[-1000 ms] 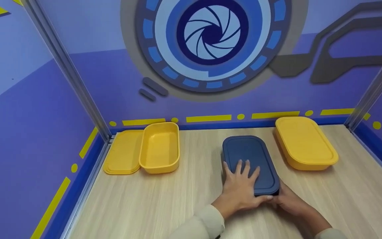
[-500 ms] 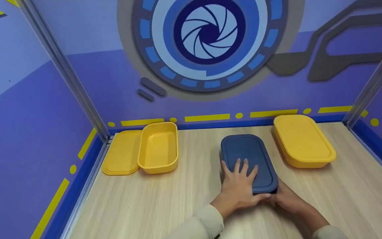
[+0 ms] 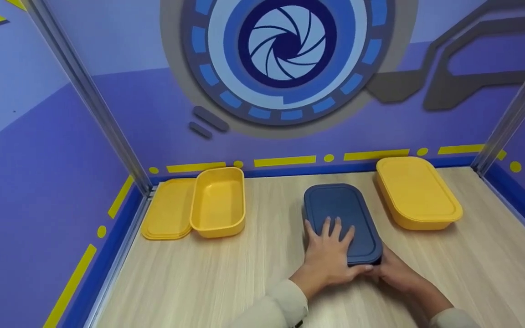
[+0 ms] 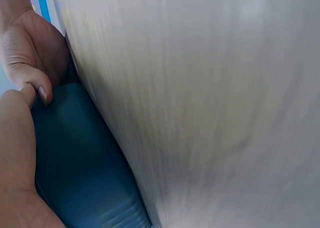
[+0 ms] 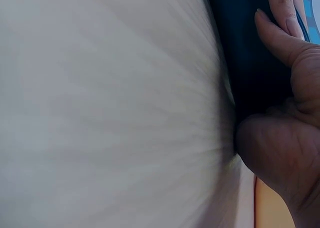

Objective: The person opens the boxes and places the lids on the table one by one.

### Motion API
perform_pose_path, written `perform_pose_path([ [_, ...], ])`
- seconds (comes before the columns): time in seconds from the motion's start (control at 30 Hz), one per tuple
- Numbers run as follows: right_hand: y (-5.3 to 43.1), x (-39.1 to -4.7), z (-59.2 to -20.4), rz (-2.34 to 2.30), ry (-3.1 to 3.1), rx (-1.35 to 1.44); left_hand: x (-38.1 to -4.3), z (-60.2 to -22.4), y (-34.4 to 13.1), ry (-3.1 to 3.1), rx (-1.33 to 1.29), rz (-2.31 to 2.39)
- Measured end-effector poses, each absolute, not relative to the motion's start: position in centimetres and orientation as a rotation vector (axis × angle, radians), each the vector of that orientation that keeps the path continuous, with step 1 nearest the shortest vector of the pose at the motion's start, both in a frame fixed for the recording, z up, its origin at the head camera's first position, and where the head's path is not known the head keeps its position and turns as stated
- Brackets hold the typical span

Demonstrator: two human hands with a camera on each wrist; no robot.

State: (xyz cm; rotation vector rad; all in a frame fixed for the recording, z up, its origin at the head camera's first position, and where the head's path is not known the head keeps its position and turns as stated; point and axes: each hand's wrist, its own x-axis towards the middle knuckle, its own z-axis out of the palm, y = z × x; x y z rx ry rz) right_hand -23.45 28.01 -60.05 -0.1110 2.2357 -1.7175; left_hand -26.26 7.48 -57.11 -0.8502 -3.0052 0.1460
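A navy blue lunch box (image 3: 335,200) with its lid on stands right of the table's middle, angled slightly. My left hand (image 3: 328,259) lies with fingers spread on the near part of the lid, its thumb reaching along the front edge. My right hand (image 3: 397,271) holds the near right corner, its fingers hidden behind the box's side. In the left wrist view, the right thumb (image 4: 42,90) meets the left thumb at the box's front wall (image 4: 80,153). The right wrist view shows the right palm (image 5: 280,148) against the dark box side.
An uncovered yellow lunch box (image 3: 219,205) stands at the back left, overlapping a yellow lid (image 3: 169,209) beside it. At the back right is a lidded yellow lunch box (image 3: 419,191). Printed blue and purple walls (image 3: 290,150) enclose the wooden table (image 3: 176,273), with metal posts at the corners.
The whole view shifted slightly between the first and second frames. Both hands keep the same hold on the navy lunch box, and the yellow things stay put.
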Motion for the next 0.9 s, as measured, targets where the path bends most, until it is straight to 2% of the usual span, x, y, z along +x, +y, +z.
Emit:
perform_pose_path([
  [0.9, 27.86, -23.82, -59.93, -1.696, 2.235, -0.109, -26.59, -57.06, 7.17, -2.983, -0.861, 0.140],
])
